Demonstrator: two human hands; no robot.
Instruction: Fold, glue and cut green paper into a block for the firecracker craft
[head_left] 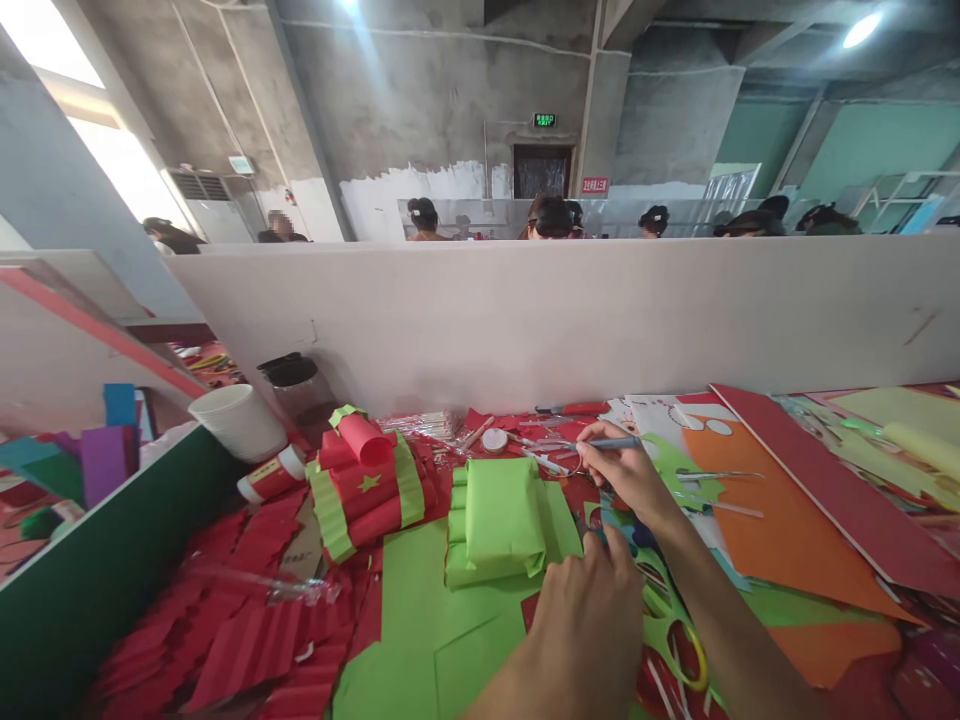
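Note:
My right hand [621, 478] reaches across the clutter behind the green bundle, its fingers closed on a slim grey pen-like stick [616, 443]. Nearer to me, my left hand [589, 620] bends down over the loose pieces, its fingers apart and the tips partly hidden among teal and blue bits. Just right of it lie green-and-yellow-handled scissors [675, 625]. A light green paper-wrapped bundle of rolls [504, 515] rests on green paper sheets [420, 580]. Left of that stands a red roll bundle [371, 490] with green bands and a yellow star.
Crumpled red paper strips [247, 620] cover the left side by a dark green board [112, 590]. A white cup [238, 422] and a black-lidded jar [296, 390] stand at the back left. Orange sheets [780, 520] and a red board [840, 490] lie right. A white partition [555, 320] closes the back.

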